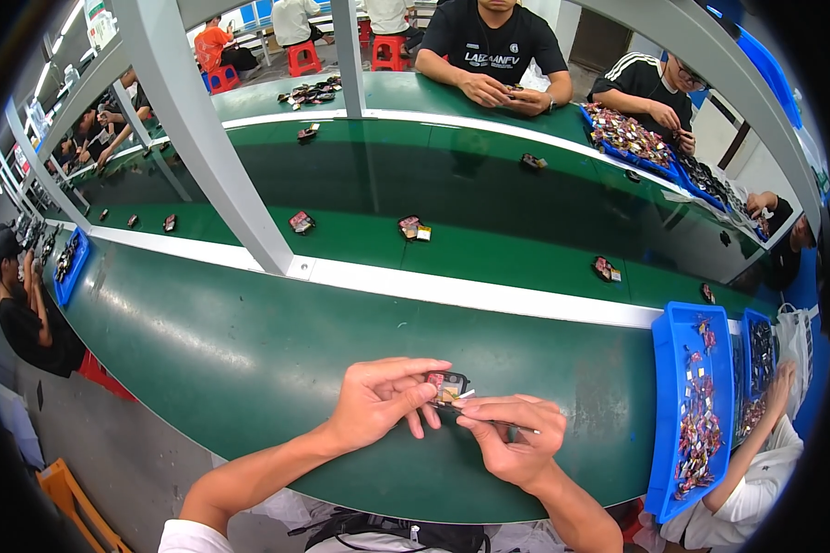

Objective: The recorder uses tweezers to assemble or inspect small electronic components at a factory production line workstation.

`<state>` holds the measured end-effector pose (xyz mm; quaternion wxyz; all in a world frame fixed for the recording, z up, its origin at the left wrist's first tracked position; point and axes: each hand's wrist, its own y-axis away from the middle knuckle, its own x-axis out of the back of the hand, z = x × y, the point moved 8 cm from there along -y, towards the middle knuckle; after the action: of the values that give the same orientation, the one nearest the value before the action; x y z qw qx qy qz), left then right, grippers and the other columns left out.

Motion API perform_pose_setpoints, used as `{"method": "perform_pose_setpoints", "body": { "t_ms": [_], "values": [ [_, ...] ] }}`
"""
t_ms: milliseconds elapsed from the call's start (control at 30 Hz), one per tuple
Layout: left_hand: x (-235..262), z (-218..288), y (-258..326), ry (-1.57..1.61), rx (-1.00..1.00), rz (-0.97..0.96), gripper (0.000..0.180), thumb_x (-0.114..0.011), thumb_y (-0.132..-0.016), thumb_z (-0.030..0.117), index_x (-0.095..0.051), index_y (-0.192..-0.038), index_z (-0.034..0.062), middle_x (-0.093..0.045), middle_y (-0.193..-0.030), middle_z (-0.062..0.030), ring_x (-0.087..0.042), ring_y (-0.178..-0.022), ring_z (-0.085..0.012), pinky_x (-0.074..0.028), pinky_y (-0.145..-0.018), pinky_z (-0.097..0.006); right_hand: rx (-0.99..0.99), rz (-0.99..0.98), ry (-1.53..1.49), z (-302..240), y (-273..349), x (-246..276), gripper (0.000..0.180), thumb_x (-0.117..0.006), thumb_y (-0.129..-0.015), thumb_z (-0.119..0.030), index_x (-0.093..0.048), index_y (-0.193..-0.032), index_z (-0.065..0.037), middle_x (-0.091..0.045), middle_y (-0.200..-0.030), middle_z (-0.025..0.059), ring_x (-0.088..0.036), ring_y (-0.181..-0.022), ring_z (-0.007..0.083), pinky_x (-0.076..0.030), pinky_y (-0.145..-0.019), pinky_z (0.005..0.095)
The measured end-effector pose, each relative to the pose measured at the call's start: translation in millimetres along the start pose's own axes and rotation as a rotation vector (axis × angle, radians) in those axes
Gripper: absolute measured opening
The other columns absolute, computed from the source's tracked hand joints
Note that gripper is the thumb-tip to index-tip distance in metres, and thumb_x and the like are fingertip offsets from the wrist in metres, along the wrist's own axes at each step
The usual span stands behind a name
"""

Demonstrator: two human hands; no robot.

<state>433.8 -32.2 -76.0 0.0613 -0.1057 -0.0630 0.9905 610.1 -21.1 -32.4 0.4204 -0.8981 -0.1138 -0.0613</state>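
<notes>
Above the near edge of the green table, my left hand (pixel 376 403) grips a small black plastic casing (pixel 446 382) between thumb and fingers. Its open side faces up, with a red circuit board and a yellowish part inside. From the right, my right hand (pixel 522 437) pinches a thin dark tool, slim like tweezers (pixel 526 429). The fingertips of that hand are at the casing's lower right edge, beside a small white piece. The tool's working tip is hidden by my fingers.
A blue tray (pixel 659 415) of small red circuit boards stands to my right. Beyond a white rail (pixel 470 293), a green conveyor belt (pixel 516 253) carries several filled casings. A grey metal post (pixel 214 138) rises at the rail. Co-workers sit across, at the far left and close on the right.
</notes>
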Motion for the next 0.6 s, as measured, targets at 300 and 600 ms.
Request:
{"method": "perform_pose_setpoints", "body": {
  "t_ms": [300, 600],
  "values": [
    [-8.1, -4.2, -3.4, -0.057, 0.051, -0.019, 0.029, -0.06, -0.099, 0.0, -0.062, -0.126, -0.0103, -0.071, -0.089, -0.0155, -0.073, -0.072, -0.0219, -0.061, -0.056, -0.029, 0.088, -0.092, -0.034, 4.6, 1.2, 3.0, 0.015, -0.079, -0.073, 0.007, -0.074, -0.081, -0.004, -0.077, -0.081, 0.0086, -0.068, -0.056, 0.0136, -0.046, -0.047, 0.023],
    [-12.1, -5.2, -8.0, -0.037, 0.046, 0.024, 0.03, -0.062, -0.099, 0.001, -0.061, -0.126, -0.0106, -0.071, -0.087, -0.0148, -0.073, -0.072, -0.0199, -0.061, -0.055, -0.029, 0.048, -0.03, 0.066, 3.4, -0.5, 12.1, 0.018, -0.082, -0.071, 0.004, -0.074, -0.083, -0.007, -0.077, -0.08, 0.0062, -0.062, -0.05, 0.0104, -0.04, -0.045, 0.0218]
  ]
}}
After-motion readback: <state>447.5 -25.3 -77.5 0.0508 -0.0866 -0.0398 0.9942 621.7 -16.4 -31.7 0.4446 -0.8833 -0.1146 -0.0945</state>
